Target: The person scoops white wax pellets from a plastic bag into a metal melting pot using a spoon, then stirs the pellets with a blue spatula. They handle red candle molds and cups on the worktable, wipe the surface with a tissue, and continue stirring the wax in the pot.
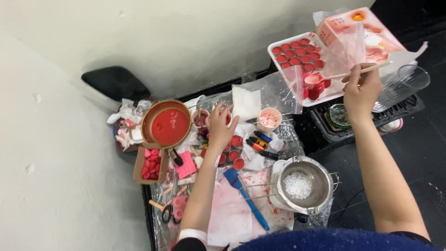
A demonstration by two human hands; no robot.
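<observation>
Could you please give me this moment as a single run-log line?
left hand: on small red cup | right hand: holds wooden stick over tray of red cups | nearby: pan of red wax, metal pot

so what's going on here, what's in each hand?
A person works over a cluttered table. The right hand holds a thin wooden stick over a small pink cup beside a white tray of red-filled cups. The left hand rests on a small red container among others. Nearby sit a pot of red wax, a metal pot of white pellets and a blue spatula.
</observation>
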